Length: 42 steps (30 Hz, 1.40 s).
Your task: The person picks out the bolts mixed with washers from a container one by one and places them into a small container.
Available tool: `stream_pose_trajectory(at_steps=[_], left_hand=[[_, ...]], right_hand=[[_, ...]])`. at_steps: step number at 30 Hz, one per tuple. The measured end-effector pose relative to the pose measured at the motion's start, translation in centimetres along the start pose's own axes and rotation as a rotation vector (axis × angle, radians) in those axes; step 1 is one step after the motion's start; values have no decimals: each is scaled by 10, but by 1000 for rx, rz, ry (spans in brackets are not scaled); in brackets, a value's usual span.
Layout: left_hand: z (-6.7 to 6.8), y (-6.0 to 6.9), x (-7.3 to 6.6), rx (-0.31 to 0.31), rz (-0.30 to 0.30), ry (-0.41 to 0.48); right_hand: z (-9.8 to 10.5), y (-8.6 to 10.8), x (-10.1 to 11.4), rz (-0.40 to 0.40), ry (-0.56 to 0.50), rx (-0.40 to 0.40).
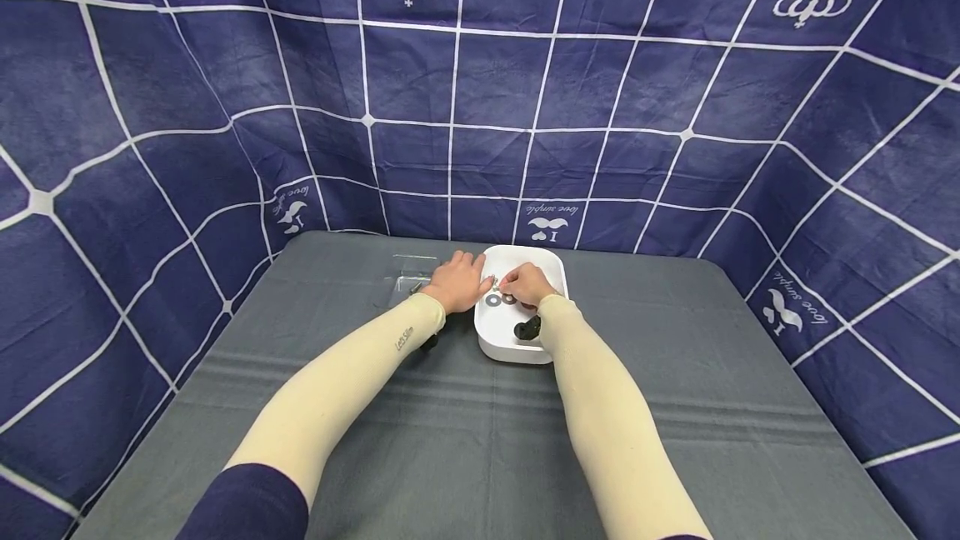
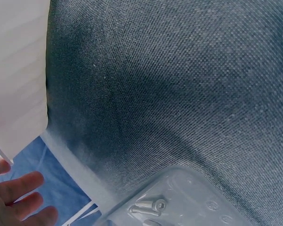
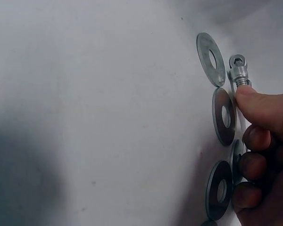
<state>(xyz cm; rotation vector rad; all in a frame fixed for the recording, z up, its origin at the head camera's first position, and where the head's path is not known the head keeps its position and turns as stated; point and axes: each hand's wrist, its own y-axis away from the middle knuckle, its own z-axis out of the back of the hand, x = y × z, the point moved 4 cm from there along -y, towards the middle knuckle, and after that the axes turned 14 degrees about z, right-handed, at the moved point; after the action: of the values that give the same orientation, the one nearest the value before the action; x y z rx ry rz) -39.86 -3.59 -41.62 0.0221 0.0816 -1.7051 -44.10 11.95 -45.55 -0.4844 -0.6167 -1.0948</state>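
Note:
Inside a white tray (image 1: 498, 340), my right hand (image 1: 527, 283) pinches a small silver socket-head screw (image 3: 238, 71) between thumb and fingers. In the right wrist view that hand (image 3: 269, 136) is beside several flat metal washers (image 3: 218, 76) on the white surface. My left hand (image 1: 459, 280) lies at the tray's left rim with its fingers spread; in the left wrist view its fingers (image 2: 23, 202) are extended and hold nothing visible. Left of it stands a clear plastic box (image 1: 408, 288), and silver screws (image 2: 148, 205) lie in the box (image 2: 179, 181) in the left wrist view.
A black object (image 1: 528, 328) lies in the tray near my right wrist. Another small black item (image 1: 430, 342) is on the grey tabletop (image 1: 465, 440), partly behind my left forearm. A blue cloth with white lines (image 1: 495, 82) hangs around the table's back and sides.

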Motion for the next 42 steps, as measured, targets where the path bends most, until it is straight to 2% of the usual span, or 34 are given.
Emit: stream_pose_trajectory(at_steps=[4, 9, 19, 25, 33, 35, 38, 42], left_hand=[[-1, -1, -1, -4, -5, 0], [-3, -6, 0, -9, -8, -6], [1, 1, 0, -32, -25, -12], [0, -1, 0, -20, -19, -27], [3, -3, -2, -48, -27, -50], [2, -4, -3, -39, -35, -48], [2, -5, -1, -22, -28, -54], [3, -5, 3, -23, -10, -56]], right_hand=[[1, -1, -1, 14, 22, 5], [2, -3, -3, -6, 23, 9], [0, -2, -8, 5, 7, 11], [5, -2, -8, 6, 6, 11], [15, 4, -5, -1, 15, 22], [18, 5, -3, 14, 43, 16], [22, 5, 3, 78, 94, 3], [26, 4, 12, 144, 110, -8]])
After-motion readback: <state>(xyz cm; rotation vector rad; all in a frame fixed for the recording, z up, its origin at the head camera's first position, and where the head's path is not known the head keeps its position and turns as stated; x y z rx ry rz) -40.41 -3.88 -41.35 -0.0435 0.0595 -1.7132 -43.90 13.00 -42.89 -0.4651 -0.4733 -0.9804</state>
